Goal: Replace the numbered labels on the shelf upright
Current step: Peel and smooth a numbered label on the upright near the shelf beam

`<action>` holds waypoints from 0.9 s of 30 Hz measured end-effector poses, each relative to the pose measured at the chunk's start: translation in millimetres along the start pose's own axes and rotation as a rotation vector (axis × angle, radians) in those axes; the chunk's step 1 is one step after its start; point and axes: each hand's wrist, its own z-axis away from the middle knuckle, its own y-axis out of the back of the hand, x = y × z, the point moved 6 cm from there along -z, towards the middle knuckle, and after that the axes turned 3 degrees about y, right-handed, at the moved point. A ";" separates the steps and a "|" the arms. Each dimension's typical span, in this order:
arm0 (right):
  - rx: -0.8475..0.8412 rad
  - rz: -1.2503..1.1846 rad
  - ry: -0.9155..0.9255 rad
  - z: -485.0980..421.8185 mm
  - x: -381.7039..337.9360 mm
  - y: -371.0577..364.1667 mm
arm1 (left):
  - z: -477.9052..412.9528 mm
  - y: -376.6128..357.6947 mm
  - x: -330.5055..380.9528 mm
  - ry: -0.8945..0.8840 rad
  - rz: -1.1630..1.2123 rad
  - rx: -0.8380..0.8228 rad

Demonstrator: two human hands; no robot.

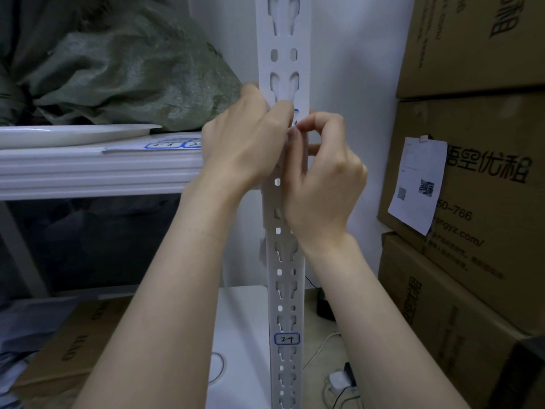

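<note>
working mid-height on the shelf upright (pixel 284 261), a white slotted post running top to bottom through the middle of the frame. pinching a small blue-bordered label (pixel 296 111) between thumb and forefinger of the right hand (pixel 321 178), tips pressed together right at the post's front face, just above the shelf beam (pixel 88 169). mostly covered by fingers, so no reading the number and no telling whether going on or coming off. bending the fingers of the left hand (pixel 244 134) onto the same spot from the other side. probably steadying the label edge or the post to give the pinch something to work against, but pinning flat versus pinching: cannot tell. keeping both wrists close together, likely for fine two-handed control on a small sticky target.

lower on the same post, a second label marked 2-4 (pixel 286 339), stuck flat, well apart from both hands. parked on the shelf just left of the left hand, a label sheet (pixel 165 145) with more blue-bordered stickers, presumably the supply kept within reach. beside it a white shallow dish (pixel 73 134), behind that a green woven sack (pixel 118 69). stacked cardboard boxes (pixel 472 69) at right, with a paper slip (pixel 415 184) taped on one. charger and cable (pixel 339 382) on the floor near the post.

judging mid-task: one label in the fingers, 2-4 possibly yet to swap. risk of curling the label onto itself or setting it crooked across the slots.
</note>
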 end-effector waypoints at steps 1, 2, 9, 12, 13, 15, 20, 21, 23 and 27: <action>0.003 0.001 -0.002 0.2 -0.3 0.1 | 0.1 0.1 0.2 0.002 0.001 -0.001; 0.006 0.004 -0.002 0.6 -0.8 0.3 | 0.0 0.0 -0.2 0.008 0.004 -0.002; 0.003 0.020 0.010 4.1 -2.8 -0.4 | 0.4 0.0 0.7 0.001 0.008 -0.004; 0.016 -0.007 0.017 3.4 -3.8 1.3 | 0.9 0.4 1.5 0.008 -0.003 -0.002; 0.020 -0.010 0.016 3.1 -3.6 1.7 | 0.8 0.2 0.8 0.011 -0.003 -0.002; 0.013 -0.003 0.016 2.9 -2.8 1.2 | 0.7 0.4 0.2 0.010 -0.004 -0.006; 0.000 0.008 0.005 2.2 -0.4 0.2 | 0.8 1.1 1.3 0.010 -0.002 -0.012; 0.001 0.009 0.002 2.3 -0.2 0.0 | 0.6 1.2 1.2 0.008 0.007 -0.008; 0.007 0.010 -0.001 3.0 -0.1 -0.7 | 0.3 1.0 0.5 0.004 0.013 -0.004; 0.029 0.005 0.006 3.4 -1.0 -0.7 | -0.5 -1.0 0.1 0.008 -0.006 -0.011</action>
